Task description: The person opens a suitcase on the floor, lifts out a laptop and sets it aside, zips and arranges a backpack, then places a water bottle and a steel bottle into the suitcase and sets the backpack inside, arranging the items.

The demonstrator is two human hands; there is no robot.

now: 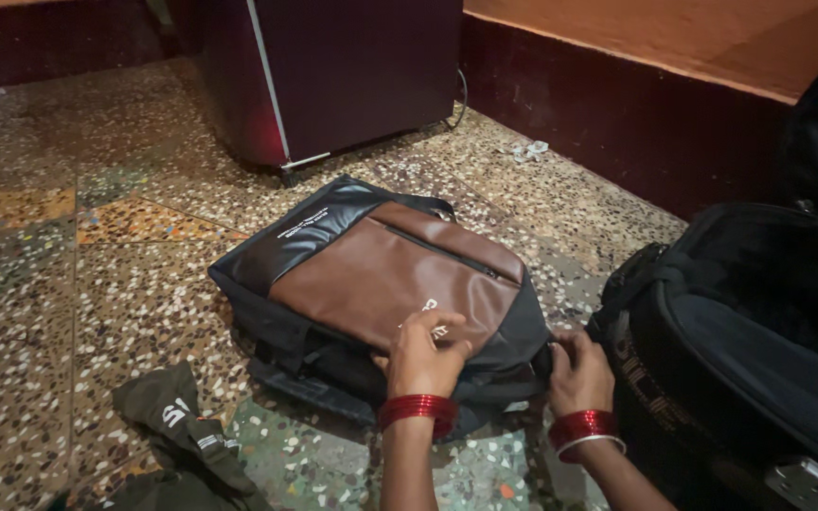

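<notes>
While the fingers of the left hand curl down onto the near edge of the brown front panel, they press the backpack flat, seemingly to steady it. At the bag's near right corner, the right hand has its fingers bent and close together, apparently pinching something small there, perhaps a zip pull; the grip itself is too dark to make out. Both wrists carry red bangles. Black and brown, the backpack lies face up on the speckled floor, between a dark green garment and a large black bag, with a dark cabinet behind.
</notes>
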